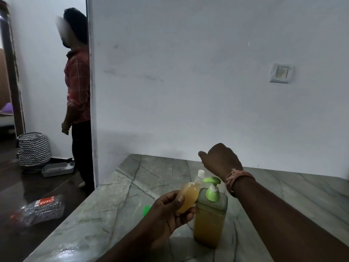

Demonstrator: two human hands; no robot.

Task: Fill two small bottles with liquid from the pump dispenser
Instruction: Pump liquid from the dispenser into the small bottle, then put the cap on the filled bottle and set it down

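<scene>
A pump dispenser [209, 218] with a green pump head and amber liquid stands on the grey marble counter [117, 201]. My left hand [170, 210] grips a small bottle [188, 196] full of amber liquid, tilted, its mouth near the pump's nozzle. Behind it stands a second small clear bottle [200, 175] with a white cap, mostly hidden. A green cap [146, 210] lies on the counter by my left hand. My right hand [221, 159] hovers above and behind the dispenser, fingers loosely curled, holding nothing that I can see.
A white wall with a switch plate [281, 73] backs the counter. A person in a red checked shirt [77, 87] stands at the wall's left corner. On the dark floor lie a crushed plastic bottle [39, 208], a grey tray [57, 168] and a patterned basket [34, 148].
</scene>
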